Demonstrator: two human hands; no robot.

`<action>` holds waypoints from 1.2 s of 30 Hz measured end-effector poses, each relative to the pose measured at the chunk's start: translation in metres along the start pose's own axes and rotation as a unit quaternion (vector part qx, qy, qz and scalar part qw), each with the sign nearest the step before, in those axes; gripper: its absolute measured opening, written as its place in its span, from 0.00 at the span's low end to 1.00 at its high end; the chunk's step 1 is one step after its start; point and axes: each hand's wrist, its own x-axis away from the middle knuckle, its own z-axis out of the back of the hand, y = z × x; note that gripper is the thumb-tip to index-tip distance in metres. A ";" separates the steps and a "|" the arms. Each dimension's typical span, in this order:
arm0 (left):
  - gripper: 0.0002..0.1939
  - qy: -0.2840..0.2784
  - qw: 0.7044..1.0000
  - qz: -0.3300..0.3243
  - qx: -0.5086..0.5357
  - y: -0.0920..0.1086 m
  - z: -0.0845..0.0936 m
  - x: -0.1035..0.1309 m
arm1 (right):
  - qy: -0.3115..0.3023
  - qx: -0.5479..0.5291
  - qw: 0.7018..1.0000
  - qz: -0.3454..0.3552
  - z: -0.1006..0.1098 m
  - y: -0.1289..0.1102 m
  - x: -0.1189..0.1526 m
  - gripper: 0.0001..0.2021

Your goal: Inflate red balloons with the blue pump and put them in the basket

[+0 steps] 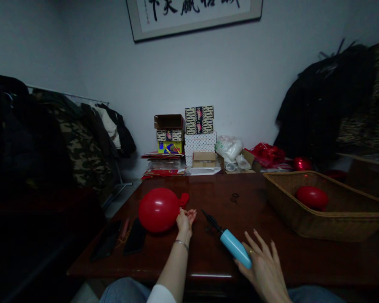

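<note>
An inflated red balloon (158, 210) is over the left part of the table, its neck end pointing right. My left hand (185, 222) pinches the balloon near its neck, and a red tail of rubber sticks up behind my fingers. A light-blue balloon pump (236, 248) with a black nozzle lies slantwise in front of me, nozzle pointing away to the left. Beside the pump's near end is my right hand (263, 263), its fingers spread; the thumb is close to the blue barrel, and whether it touches I cannot tell.
At right, a wicker basket (303, 227) holds another red balloon (312, 198). Dark scissors (234, 198) lie on the brown table (214, 189). Two dark phone-like slabs sit at left, one a black phone (135, 236). Stacked boxes (200, 143) and plastic bags (229, 147) stand behind.
</note>
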 end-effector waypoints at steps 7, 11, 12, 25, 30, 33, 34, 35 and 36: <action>0.15 -0.027 0.999 0.012 -0.012 -0.007 0.001 0.010 | -0.011 0.076 0.994 -0.073 -0.021 0.027 -0.013 0.25; 0.15 -0.042 0.999 0.018 -0.021 -0.013 0.003 0.012 | -0.047 0.121 0.986 -0.102 -0.036 0.044 -0.020 0.25; 0.15 -0.047 0.998 0.019 -0.026 -0.014 0.004 0.012 | -0.054 0.128 0.984 -0.108 -0.039 0.047 -0.022 0.25; 0.15 -0.069 0.996 0.020 -0.058 -0.022 0.008 0.014 | -0.091 0.180 0.969 -0.142 -0.056 0.065 -0.044 0.24; 0.16 -0.059 0.996 0.026 -0.060 -0.021 0.009 0.016 | -0.098 0.176 0.967 -0.158 -0.059 0.066 -0.054 0.23; 0.16 -0.061 0.996 0.028 -0.063 -0.022 0.010 0.017 | -0.104 0.177 0.964 -0.167 -0.060 0.068 -0.058 0.23; 0.16 -0.063 0.996 0.028 -0.064 -0.023 0.011 0.016 | -0.106 0.178 0.964 -0.169 -0.060 0.068 -0.059 0.23; 0.16 -0.066 0.995 0.027 -0.064 -0.023 0.011 0.016 | -0.107 0.179 0.963 -0.172 -0.060 0.069 -0.060 0.23; 0.16 -0.069 0.995 0.026 -0.065 -0.024 0.012 0.015 | -0.108 0.180 0.962 -0.175 -0.060 0.069 -0.060 0.23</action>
